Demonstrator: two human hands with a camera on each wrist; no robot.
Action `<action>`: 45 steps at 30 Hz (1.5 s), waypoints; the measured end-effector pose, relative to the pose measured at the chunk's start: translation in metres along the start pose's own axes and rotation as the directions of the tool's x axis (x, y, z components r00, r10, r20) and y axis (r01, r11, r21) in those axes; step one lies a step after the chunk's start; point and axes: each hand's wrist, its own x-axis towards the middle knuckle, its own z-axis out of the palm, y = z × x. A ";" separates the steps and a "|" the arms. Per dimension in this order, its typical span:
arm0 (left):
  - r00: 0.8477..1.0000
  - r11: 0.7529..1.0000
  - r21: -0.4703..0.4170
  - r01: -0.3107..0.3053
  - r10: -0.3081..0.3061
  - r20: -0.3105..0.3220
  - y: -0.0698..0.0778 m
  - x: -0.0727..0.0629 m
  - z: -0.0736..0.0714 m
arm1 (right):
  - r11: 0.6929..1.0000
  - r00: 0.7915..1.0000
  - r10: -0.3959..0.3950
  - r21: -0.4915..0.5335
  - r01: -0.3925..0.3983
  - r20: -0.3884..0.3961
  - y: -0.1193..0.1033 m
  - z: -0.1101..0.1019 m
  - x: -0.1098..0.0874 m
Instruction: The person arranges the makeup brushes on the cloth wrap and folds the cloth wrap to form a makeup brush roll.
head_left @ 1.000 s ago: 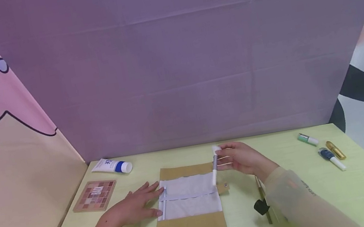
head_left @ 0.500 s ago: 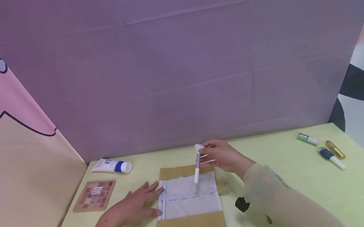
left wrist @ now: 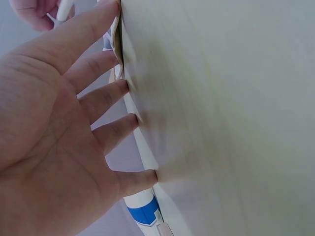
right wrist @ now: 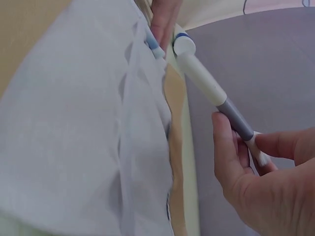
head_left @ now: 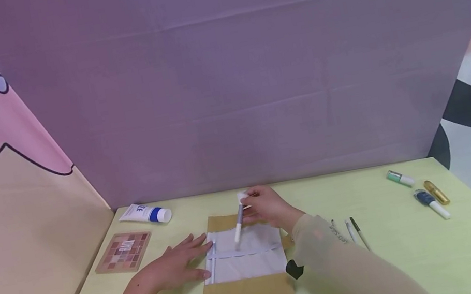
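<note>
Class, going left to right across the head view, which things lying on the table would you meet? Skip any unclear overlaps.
Pinkish-brown square palette, flat rectangular tan case with white lining, slim white stick, slim dark stick, green cylindrical bottle with white cap, shiny gold tube.

Between four and five o'clock in the head view, the right sleeve bears "Let's" and something unclear. Toward eight o'clock, the palette and the tube carry lettering too small to read surely.

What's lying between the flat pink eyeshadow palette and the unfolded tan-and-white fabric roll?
In the head view, the person's left hand lies between the palette and the roll, touching the roll's left edge.
</note>
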 end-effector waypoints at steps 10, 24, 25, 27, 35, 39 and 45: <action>1.000 1.000 0.006 0.002 -0.002 0.001 0.001 0.000 -0.001 | 0.999 0.999 0.003 -0.035 -0.005 -0.038 0.009 0.024 0.009; 1.000 1.000 0.019 -0.009 0.010 -0.009 0.001 0.001 0.000 | 0.998 0.999 0.005 -0.070 -0.007 -0.042 0.014 0.038 0.008; 1.000 1.000 0.019 -0.009 0.009 -0.009 0.001 0.001 0.000 | 0.997 0.999 0.003 -0.073 -0.006 -0.040 0.015 0.038 0.008; 1.000 1.000 0.013 -0.008 0.008 -0.009 0.001 0.001 0.000 | 0.997 0.999 0.006 -0.080 -0.009 -0.036 0.016 0.039 0.009; 1.000 1.000 0.006 0.007 -0.007 -0.003 -0.002 0.002 0.003 | 0.994 0.999 0.035 -0.107 -0.036 -0.011 0.019 0.040 0.004; 1.000 1.000 0.007 0.015 -0.015 -0.006 -0.003 0.002 0.003 | 0.992 0.999 0.039 -0.121 -0.037 0.014 0.018 0.041 0.000; 1.000 1.000 0.005 0.014 -0.014 -0.008 -0.003 0.002 0.002 | 0.986 0.998 0.042 -0.161 -0.033 0.053 0.019 0.043 -0.004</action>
